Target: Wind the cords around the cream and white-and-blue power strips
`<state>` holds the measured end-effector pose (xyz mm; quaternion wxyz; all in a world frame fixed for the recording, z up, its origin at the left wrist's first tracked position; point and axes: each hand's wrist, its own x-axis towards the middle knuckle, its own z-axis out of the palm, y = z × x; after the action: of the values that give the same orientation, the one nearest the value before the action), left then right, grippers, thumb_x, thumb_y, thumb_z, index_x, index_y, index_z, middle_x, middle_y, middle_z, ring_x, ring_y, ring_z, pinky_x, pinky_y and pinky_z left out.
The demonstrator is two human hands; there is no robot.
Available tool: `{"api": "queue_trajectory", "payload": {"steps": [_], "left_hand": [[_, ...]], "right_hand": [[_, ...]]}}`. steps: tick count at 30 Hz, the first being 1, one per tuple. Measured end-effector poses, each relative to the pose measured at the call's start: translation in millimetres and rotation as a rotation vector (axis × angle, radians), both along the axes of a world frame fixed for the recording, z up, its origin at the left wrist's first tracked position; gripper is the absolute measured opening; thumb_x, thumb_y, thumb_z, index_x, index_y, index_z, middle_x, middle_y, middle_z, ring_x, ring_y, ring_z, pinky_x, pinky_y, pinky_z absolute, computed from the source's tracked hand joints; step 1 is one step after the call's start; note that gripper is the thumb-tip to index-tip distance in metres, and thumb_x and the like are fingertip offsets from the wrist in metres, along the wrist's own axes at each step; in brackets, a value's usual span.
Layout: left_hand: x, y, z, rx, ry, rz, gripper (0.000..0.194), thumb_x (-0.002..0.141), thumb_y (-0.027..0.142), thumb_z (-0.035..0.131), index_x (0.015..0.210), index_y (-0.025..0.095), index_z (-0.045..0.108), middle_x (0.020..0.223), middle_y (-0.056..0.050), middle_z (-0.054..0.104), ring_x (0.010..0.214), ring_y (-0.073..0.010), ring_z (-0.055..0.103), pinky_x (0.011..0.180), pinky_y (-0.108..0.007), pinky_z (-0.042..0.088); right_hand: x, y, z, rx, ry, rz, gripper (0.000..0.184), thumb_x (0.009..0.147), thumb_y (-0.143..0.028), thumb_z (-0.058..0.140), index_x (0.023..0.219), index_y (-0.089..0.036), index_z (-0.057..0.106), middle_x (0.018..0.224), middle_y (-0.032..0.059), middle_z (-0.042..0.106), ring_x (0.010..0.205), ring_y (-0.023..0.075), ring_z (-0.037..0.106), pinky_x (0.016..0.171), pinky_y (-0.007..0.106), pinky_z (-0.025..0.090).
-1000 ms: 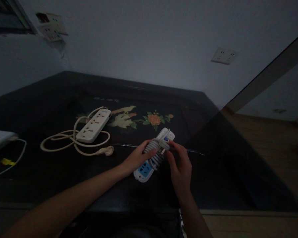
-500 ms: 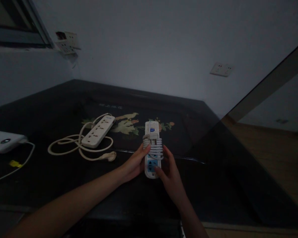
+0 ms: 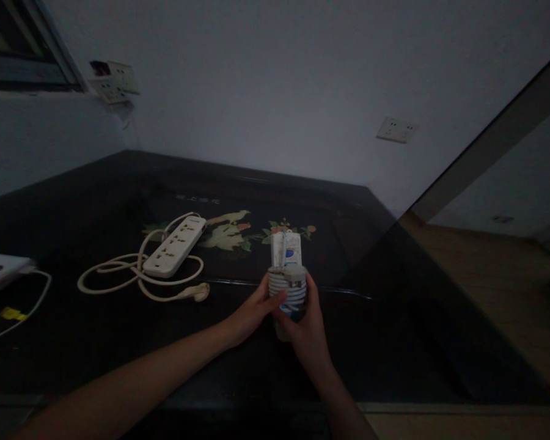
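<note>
Both of my hands hold a white power strip (image 3: 286,250) with blue sockets, stood almost on end above the dark table (image 3: 96,183). Its white cable (image 3: 286,288) is coiled tightly round its middle. My left hand (image 3: 252,311) grips the coil from the left, thumb across it. From the right and below, my right hand (image 3: 305,327) closes round the lower end and the coil. The room is dim.
A second, cream power strip (image 3: 174,245) lies to the left with its cable looped loosely and its plug (image 3: 197,293) near the front. A white device (image 3: 0,269) with a lead sits at the left edge. Wall sockets (image 3: 396,129) are on the far wall. The wooden floor lies to the right.
The wrapped strip was turned from lying slanted, to pointing away from me, to nearly upright. Both hands stayed on it and drew closer together round the coil.
</note>
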<state>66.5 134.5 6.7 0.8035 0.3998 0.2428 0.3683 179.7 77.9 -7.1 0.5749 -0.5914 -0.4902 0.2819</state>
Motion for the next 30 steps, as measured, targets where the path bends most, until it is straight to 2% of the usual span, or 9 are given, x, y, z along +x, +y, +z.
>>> {"api": "queue_trajectory", "payload": {"steps": [4,7,10,13,19,25,30], "left_hand": [[0.4,0.2,-5.4,0.046,0.009,0.002,0.063,0.067,0.028,0.08,0.123,0.022,0.052,0.126,-0.007,0.06,0.119,-0.0251,0.053,0.106,-0.038,0.034],[-0.9,1.2,-4.1,-0.033,-0.039,0.006,0.057,0.067,0.024,0.08,0.118,0.022,0.055,0.121,-0.006,0.062,0.114,-0.0243,0.056,0.102,-0.038,0.039],[-2.2,2.1,1.4,-0.151,-0.088,0.02,0.05,0.068,0.024,0.079,0.113,0.02,0.056,0.112,-0.006,0.066,0.106,-0.0234,0.061,0.097,-0.038,0.043],[-2.6,3.4,5.5,-0.227,-0.098,0.052,0.046,0.068,0.025,0.078,0.109,0.018,0.058,0.106,-0.007,0.068,0.101,-0.0229,0.063,0.094,-0.037,0.045],[-3.3,4.9,1.9,-0.227,-0.093,0.052,0.046,0.068,0.022,0.078,0.109,0.017,0.058,0.108,-0.006,0.068,0.102,-0.0218,0.063,0.097,-0.037,0.044],[-2.9,3.7,-0.1,-0.229,-0.077,0.081,0.063,0.062,0.013,0.08,0.116,0.02,0.05,0.112,-0.006,0.066,0.106,-0.022,0.062,0.1,-0.039,0.041],[-2.2,2.7,4.0,-0.229,-0.072,0.087,0.063,0.061,0.011,0.08,0.115,0.02,0.049,0.113,-0.005,0.066,0.11,-0.0223,0.06,0.103,-0.04,0.039]], "right_hand": [[2.2,-1.5,4.8,0.034,0.008,-0.014,0.075,0.073,-0.029,0.071,0.138,-0.019,0.034,0.136,0.0144,0.047,0.124,0.0264,0.049,0.103,0.043,0.042],[4.7,-2.4,9.4,0.024,0.091,-0.006,0.071,0.072,-0.03,0.072,0.133,-0.022,0.037,0.123,0.0122,0.055,0.108,0.0243,0.06,0.088,0.039,0.053],[7.8,-3.0,10.9,0.057,0.204,-0.025,0.053,0.072,-0.029,0.072,0.116,-0.025,0.043,0.108,0.007,0.059,0.091,0.0206,0.066,0.073,0.033,0.057],[10.6,-3.6,10.9,0.065,0.212,-0.039,0.034,0.074,-0.027,0.07,0.099,-0.025,0.046,0.095,0.0032,0.06,0.083,0.0185,0.065,0.068,0.031,0.057],[14.1,-5.8,13.9,0.098,-0.097,-0.089,0.015,0.078,-0.025,0.066,0.091,-0.021,0.058,0.097,0.0044,0.057,0.093,0.0187,0.058,0.074,0.031,0.052],[16.4,-6.4,13.1,0.116,-0.185,-0.065,0.019,0.08,-0.023,0.064,0.099,-0.022,0.059,0.103,0.0058,0.062,0.1,0.0205,0.058,0.08,0.034,0.05],[18.2,-8.2,10.6,0.097,-0.22,-0.046,0.025,0.08,-0.021,0.064,0.104,-0.023,0.059,0.107,0.0063,0.063,0.103,0.0216,0.058,0.087,0.038,0.049]]}}
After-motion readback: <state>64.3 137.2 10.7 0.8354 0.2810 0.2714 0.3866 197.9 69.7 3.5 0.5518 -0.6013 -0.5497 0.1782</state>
